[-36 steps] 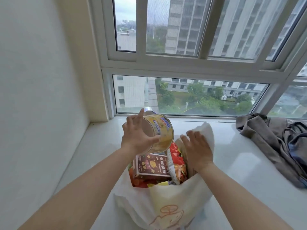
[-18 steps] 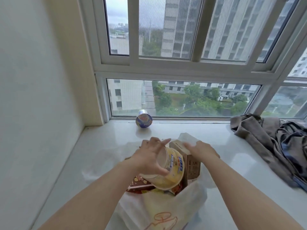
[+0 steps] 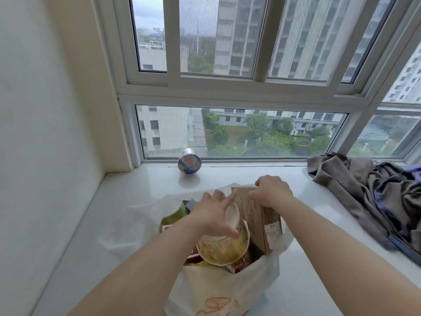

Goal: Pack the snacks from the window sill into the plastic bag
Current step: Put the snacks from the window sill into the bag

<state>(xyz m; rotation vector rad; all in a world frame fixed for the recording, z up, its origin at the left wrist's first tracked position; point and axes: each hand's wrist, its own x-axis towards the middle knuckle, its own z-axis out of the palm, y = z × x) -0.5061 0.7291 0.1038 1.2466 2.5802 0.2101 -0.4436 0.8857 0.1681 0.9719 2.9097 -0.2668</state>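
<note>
On the white window sill (image 3: 319,224) the plastic bag (image 3: 216,290) stands open. Your left hand (image 3: 213,215) grips the yellow cup (image 3: 224,248); your right hand (image 3: 272,191) pinches the box (image 3: 258,215). Press the cup down gently; another cup (image 3: 189,161) waits at 12 o'clock.

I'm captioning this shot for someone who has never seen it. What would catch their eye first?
Front and centre, the left hand holds a yellow cup, upside down, over the white plastic bag already full of snacks, while the right hand grips a brown box standing in the bag. Behind them, a blue cup sits alone by the window, and crumpled grey clothes lie at the right.
</note>
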